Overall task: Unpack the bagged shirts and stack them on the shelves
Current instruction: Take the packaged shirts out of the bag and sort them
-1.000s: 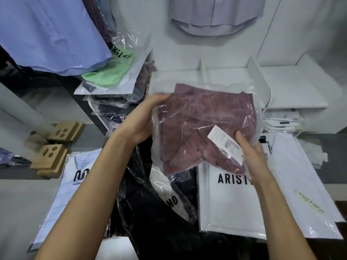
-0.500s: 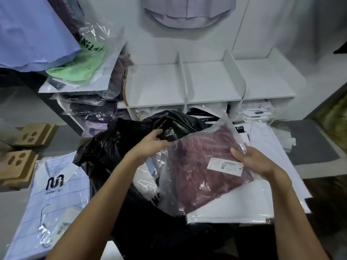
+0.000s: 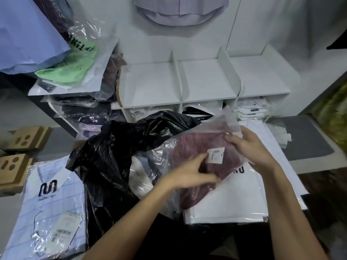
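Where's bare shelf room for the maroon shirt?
Free: the three top shelf bays split by white dividers. Crowded: cubbies beneath hold bagged shirts, the left stack overflows, and the black bag fills the foreground.

Maroon woven-cloth shirt sits in glossy clear plastic, beside a crinkled shiny black plastic sack and matt white shelves.

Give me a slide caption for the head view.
Both hands hold a bagged maroon shirt over a black bag.

White divided shelf, bare on top; bagged shirts in compartments beneath.
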The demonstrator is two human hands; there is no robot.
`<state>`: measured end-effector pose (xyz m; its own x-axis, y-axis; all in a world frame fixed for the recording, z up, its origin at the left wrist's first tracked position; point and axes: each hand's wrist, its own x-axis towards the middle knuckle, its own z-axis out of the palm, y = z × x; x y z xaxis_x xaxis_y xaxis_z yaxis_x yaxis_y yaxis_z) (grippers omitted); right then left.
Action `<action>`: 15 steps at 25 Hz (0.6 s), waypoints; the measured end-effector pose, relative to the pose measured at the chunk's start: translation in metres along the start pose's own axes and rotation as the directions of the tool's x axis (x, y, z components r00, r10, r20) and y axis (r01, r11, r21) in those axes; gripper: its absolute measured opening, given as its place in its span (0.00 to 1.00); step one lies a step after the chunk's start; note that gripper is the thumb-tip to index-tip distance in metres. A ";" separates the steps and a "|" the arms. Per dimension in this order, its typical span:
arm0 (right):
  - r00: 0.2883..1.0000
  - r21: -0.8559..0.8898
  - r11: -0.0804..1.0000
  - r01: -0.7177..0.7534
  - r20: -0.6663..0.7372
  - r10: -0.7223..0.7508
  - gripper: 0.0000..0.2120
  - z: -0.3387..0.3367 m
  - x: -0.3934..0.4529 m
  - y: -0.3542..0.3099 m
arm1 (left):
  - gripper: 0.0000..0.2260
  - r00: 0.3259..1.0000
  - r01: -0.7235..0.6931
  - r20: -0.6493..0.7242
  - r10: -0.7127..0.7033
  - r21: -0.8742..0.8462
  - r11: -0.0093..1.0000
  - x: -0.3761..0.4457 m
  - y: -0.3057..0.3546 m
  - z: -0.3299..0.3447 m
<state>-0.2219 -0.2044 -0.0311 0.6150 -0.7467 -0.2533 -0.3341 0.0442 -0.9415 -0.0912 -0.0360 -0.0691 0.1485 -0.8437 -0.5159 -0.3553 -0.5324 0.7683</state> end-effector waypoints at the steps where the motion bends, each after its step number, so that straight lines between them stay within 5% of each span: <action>1: 0.998 -0.028 0.998 0.065 0.005 -0.065 0.10 0.003 0.001 -0.017 | 0.34 0.997 0.016 -0.068 -0.036 -0.278 0.960 0.004 0.003 -0.010; 4: 0.958 -0.086 0.954 0.287 0.044 -0.284 0.10 0.006 0.003 -0.073 | 0.14 0.962 0.090 -0.079 -0.260 -0.808 0.582 0.005 0.008 -0.043; 7: 0.868 0.052 0.869 0.492 0.050 -0.495 0.12 0.012 -0.005 -0.128 | 0.23 0.954 0.180 0.041 -0.298 -0.871 0.458 0.007 0.005 -0.059; 9: 0.826 0.195 0.807 0.557 -0.023 -0.564 0.11 0.014 -0.007 -0.143 | 0.33 0.935 0.184 0.083 -0.344 -0.945 0.272 0.014 0.004 -0.055; 12: 0.890 0.342 0.824 0.452 -0.117 -0.440 0.10 0.013 -0.005 -0.120 | 0.44 0.963 0.153 0.173 -0.206 -0.982 -0.109 0.028 0.004 -0.034; 15: 0.970 0.328 0.914 0.240 -0.116 -0.213 0.10 0.009 -0.005 -0.060 | 0.32 0.968 -0.130 -0.095 -0.233 -0.982 -0.140 0.049 0.002 -0.019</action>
<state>-0.1983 -0.1974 0.0242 0.5851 -0.8108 -0.0192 0.0763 0.0786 -0.9940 -0.0669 -0.0795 -0.0854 0.3139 -0.6990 -0.6425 0.9364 0.1162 0.3311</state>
